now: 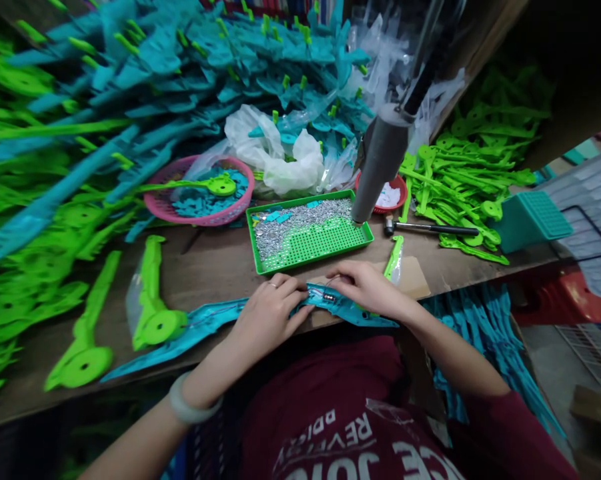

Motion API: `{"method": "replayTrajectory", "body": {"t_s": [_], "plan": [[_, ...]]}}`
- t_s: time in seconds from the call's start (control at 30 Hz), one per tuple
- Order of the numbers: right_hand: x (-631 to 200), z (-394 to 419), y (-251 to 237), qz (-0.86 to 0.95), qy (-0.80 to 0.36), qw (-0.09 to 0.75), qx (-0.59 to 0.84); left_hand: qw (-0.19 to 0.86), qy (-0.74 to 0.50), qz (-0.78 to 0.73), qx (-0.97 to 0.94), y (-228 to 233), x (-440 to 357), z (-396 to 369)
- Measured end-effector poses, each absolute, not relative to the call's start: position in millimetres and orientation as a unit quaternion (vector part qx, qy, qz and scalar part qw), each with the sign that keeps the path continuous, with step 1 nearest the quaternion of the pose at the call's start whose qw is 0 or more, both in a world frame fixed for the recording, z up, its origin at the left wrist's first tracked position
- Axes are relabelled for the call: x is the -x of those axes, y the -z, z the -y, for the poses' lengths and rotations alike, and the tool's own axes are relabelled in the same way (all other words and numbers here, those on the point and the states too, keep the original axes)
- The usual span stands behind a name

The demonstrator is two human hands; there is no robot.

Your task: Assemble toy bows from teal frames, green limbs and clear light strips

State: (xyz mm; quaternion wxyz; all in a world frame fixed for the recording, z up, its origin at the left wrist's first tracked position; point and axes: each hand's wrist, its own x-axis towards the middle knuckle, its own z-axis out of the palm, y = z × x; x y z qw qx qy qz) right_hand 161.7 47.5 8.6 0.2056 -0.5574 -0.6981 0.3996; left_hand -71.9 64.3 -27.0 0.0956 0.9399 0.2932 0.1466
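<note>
Left hand (270, 310) and right hand (363, 287) both pressed on a teal plastic part (325, 300) at the bench (215, 267) edge. Fingers of each curled down onto it. Green tray (310, 257) of screws sat just behind.

green tray (263, 248) of silver screws | pink basket (156, 203) left of tray | red bowl (399, 185) right of tray | hammer (430, 228) right of tray, below bowl | teal box (530, 220) far right of tray

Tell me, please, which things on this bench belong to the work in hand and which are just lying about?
In use: left hand and right hand, both on the teal toy sword; green tray of screws just beyond.

Lying about: loose green sword halves, pink basket, hammer, red dish, white plastic bags.
</note>
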Motion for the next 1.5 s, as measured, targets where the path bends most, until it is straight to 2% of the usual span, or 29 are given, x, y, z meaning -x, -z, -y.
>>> {"method": "replayTrajectory", "body": {"t_s": [0.1, 0.23, 0.37, 0.5, 0.67, 0.77, 0.97, 1.33, 1.5], "plan": [[-170.7, -40.9, -9.5, 0.719, -0.278, 0.182, 0.611, 0.063, -0.153, -0.293, -0.942, 28.8, 70.6, -62.1], [-181.9, -26.5, -14.8, 0.741, -0.305, 0.186, 0.569, 0.020, -0.163, -0.292, -0.942, 30.1, 63.3, -64.6], [-181.0, -16.6, -15.1, 0.785, -0.279, 0.134, 0.537, -0.027, -0.167, -0.292, -0.941, 29.1, 53.3, -69.7], [-176.0, -14.1, -2.6, 0.804, -0.183, 0.103, 0.556, -0.011, -0.206, -0.268, -0.941, 31.2, 49.9, -66.7], [-173.4, -9.6, 9.9, 0.803, -0.107, 0.136, 0.570, 0.032, -0.265, -0.250, -0.931, 36.3, 51.3, -60.6], [-172.5, -6.6, 10.4, 0.807, -0.101, 0.164, 0.558, 0.061, -0.272, -0.284, -0.917, 37.1, 50.3, -62.3], [-173.2, -4.2, 12.3, 0.805, -0.111, 0.205, 0.545, 0.079, -0.236, -0.240, -0.938, 40.2, 54.1, -66.9], [-169.8, 2.0, 11.1, 0.810, -0.118, 0.196, 0.539, 0.129, -0.233, -0.204, -0.942, 42.3, 65.6, -69.1], [-169.1, 0.8, 15.9, 0.814, -0.103, 0.196, 0.537, 0.089, -0.229, -0.168, -0.955, 36.8, 71.2, -63.2]]}}
